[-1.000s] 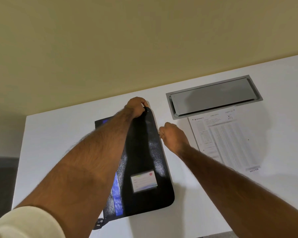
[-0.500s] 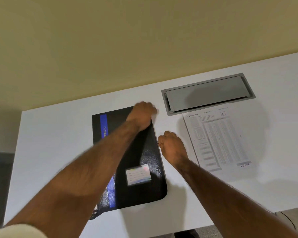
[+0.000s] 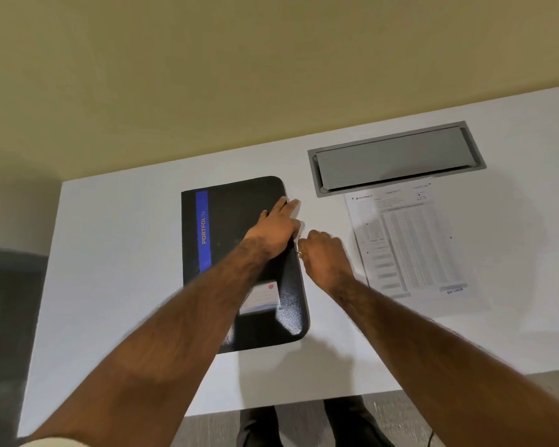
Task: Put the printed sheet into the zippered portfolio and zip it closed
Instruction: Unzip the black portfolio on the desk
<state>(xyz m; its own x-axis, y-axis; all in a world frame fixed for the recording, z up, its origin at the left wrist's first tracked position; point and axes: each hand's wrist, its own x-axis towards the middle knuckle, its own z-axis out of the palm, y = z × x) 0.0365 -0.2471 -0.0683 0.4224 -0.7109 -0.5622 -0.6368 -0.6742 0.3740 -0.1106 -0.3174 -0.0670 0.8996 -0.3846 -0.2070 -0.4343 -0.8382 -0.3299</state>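
A black zippered portfolio [image 3: 226,221] with a blue stripe and a white label lies flat on the white table [image 3: 117,269]. My left hand [image 3: 273,229] rests flat on its cover near the right edge, fingers stretched toward the top corner. My right hand [image 3: 325,256] is closed beside that right edge, pinching a small metal zipper pull [image 3: 299,252]. The printed sheet [image 3: 410,243] lies flat on the table to the right of the portfolio, apart from both hands.
A grey metal cable hatch [image 3: 397,158] is set into the table behind the sheet. A beige wall stands at the table's far edge. The near table edge shows at the bottom, with my legs and grey floor below it.
The left hand let go of the lifted top corner and the cover dropped flat; that hand now presses on the cover. The right hand stayed at the right edge.
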